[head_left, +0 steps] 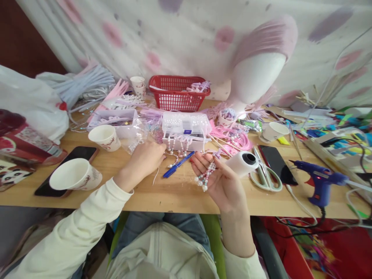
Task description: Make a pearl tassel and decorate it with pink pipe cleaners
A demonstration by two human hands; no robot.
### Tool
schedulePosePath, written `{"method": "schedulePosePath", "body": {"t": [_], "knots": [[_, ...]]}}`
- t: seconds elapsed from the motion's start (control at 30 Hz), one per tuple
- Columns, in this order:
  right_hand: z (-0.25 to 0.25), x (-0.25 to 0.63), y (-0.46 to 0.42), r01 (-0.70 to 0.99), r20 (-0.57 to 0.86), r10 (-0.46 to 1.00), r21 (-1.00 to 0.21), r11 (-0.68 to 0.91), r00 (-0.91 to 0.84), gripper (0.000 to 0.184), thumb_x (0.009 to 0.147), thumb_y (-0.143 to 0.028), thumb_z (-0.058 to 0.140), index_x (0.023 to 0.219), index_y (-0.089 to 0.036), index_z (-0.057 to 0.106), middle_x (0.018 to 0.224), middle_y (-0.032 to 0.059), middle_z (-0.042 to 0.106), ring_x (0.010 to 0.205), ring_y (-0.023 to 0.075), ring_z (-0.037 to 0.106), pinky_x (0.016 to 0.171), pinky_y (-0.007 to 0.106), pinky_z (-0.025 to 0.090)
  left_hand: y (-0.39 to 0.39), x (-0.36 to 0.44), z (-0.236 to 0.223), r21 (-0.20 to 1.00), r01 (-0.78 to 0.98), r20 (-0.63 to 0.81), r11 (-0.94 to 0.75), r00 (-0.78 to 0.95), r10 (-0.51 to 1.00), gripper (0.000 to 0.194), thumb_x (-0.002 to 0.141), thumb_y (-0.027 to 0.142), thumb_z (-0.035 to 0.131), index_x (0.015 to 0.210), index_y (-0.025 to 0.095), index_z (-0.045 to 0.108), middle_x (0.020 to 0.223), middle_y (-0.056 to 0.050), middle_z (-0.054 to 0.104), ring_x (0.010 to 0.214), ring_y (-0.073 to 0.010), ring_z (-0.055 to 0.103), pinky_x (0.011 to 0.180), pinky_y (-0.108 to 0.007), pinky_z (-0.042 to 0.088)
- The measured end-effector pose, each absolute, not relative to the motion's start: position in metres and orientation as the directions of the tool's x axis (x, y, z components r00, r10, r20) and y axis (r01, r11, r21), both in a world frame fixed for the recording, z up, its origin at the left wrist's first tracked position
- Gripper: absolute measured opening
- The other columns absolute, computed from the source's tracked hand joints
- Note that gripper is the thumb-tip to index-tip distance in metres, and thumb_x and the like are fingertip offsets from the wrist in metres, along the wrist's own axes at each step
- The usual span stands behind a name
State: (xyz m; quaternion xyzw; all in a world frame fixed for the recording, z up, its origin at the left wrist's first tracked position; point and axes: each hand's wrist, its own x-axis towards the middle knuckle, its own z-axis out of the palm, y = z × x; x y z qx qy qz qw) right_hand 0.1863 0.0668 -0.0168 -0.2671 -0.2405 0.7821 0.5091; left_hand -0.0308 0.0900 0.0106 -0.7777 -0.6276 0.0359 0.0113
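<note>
- one beaded strand (209,170) is lying across the palm of the right hand (228,186), above the front of the table (174,199).
- the right hand is facing up, loosely unfolded, cradling the strand.
- the left hand (148,157) is curling its fingers just beside a white box (199,146); whether it is pinching anything, i cannot tell.
- a blue pen (178,165) is lying between the hands.

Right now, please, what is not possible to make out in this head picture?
In the head view:
Left hand: its back hides what it may hold.
Beads in the right hand: too small to count surely.
Red basket: the front wall mostly hides its bottom.
White bag: the left edge cuts part away.
</note>
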Motion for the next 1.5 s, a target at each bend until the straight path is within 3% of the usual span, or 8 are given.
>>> {"method": "schedulePosePath", "body": {"t": [0.3,0.6,0.8,0.97,1.07,1.17,1.27,1.5], "knots": [[-0.015,0.18,0.066,-0.666,-0.198,0.924,-0.646,-0.373,-0.326,0.016,0.075,-0.035,0.085,0.083,-0.02,0.083,0.105,0.0079,0.084,0.113,0.0265,0.076,0.118,0.044,0.047,0.095,-0.028,0.011,-0.08,0.951,-0.085,-0.298,0.292,0.953,0.03,0.099,0.009,0.045,0.106,0.013,0.073,0.096,-0.02,0.079,0.093,-0.0361,0.077,0.075,-0.041,0.054],[-0.015,0.185,0.071,-0.643,-0.164,0.956,-0.711,-0.284,-0.242,0.017,0.074,-0.035,0.086,0.082,-0.02,0.083,0.097,0.0076,0.085,0.107,0.0279,0.078,0.12,0.047,0.045,0.09,-0.034,0.013,0.004,0.938,-0.125,-0.346,0.344,0.931,0.022,0.103,0.02,0.047,0.104,0.017,0.069,0.103,-0.013,0.078,0.094,-0.0299,0.075,0.076,-0.036,0.053],[-0.016,0.185,0.068,-0.635,-0.165,0.953,-0.715,-0.293,-0.253,0.015,0.078,-0.034,0.083,0.082,-0.02,0.083,0.098,0.0096,0.085,0.109,0.0302,0.078,0.119,0.05,0.045,0.086,-0.035,0.007,0.047,0.963,-0.08,-0.264,0.267,0.96,0.02,0.1,0.022,0.057,0.117,0.012,0.061,0.109,-0.018,0.073,0.101,-0.0317,0.072,0.081,-0.038,0.054],[-0.016,0.185,0.067,-0.633,-0.165,0.957,-0.721,-0.283,-0.24,0.015,0.077,-0.034,0.083,0.081,-0.02,0.084,0.097,0.0093,0.085,0.106,0.0285,0.079,0.117,0.047,0.048,0.084,-0.035,-0.007,0.104,0.977,-0.041,-0.184,0.189,0.981,0.017,0.101,0.021,0.051,0.109,0.016,0.065,0.113,-0.016,0.065,0.106,-0.0298,0.066,0.09,-0.041,0.053],[-0.017,0.182,0.068,-0.63,-0.168,0.957,-0.724,-0.282,-0.235,0.016,0.075,-0.035,0.084,0.081,-0.02,0.084,0.095,0.0082,0.085,0.102,0.0273,0.079,0.115,0.045,0.05,0.08,-0.03,-0.014,0.15,0.98,-0.022,-0.133,0.138,0.99,0.023,0.101,0.017,0.043,0.105,0.014,0.066,0.117,-0.021,0.061,0.117,-0.0368,0.06,0.093,-0.05,0.051],[-0.018,0.179,0.07,-0.616,-0.135,0.96,-0.743,-0.261,-0.244,0.018,0.076,-0.036,0.083,0.082,-0.019,0.085,0.095,0.0086,0.085,0.102,0.0284,0.079,0.112,0.046,0.053,0.078,-0.029,-0.015,0.229,0.967,-0.02,-0.115,0.123,0.992,0.023,0.099,0.013,0.041,0.099,0.012,0.064,0.121,-0.026,0.06,0.124,-0.0428,0.054,0.099,-0.06,0.045],[-0.017,0.176,0.074,-0.595,-0.09,0.974,-0.779,-0.197,-0.206,0.021,0.076,-0.037,0.085,0.081,-0.017,0.085,0.092,0.0111,0.085,0.1,0.0314,0.08,0.11,0.05,0.053,0.08,-0.035,-0.006,0.363,0.923,-0.034,-0.13,0.152,0.988,0.016,0.097,0.012,0.043,0.094,0.017,0.058,0.113,-0.019,0.066,0.118,-0.0378,0.059,0.102,-0.06,0.043],[-0.009,0.16,0.086,-0.486,-0.037,0.974,-0.862,-0.145,-0.224,0.026,0.073,-0.046,0.088,0.081,-0.022,0.084,0.087,0.0082,0.085,0.094,0.0335,0.08,0.108,0.052,0.053,0.09,-0.045,0.026,0.743,0.659,-0.119,-0.113,0.296,0.948,0.008,0.094,0.018,0.042,0.089,0.023,0.045,0.072,0.002,0.063,0.07,-0.0175,0.067,0.069,-0.031,0.053]]}}
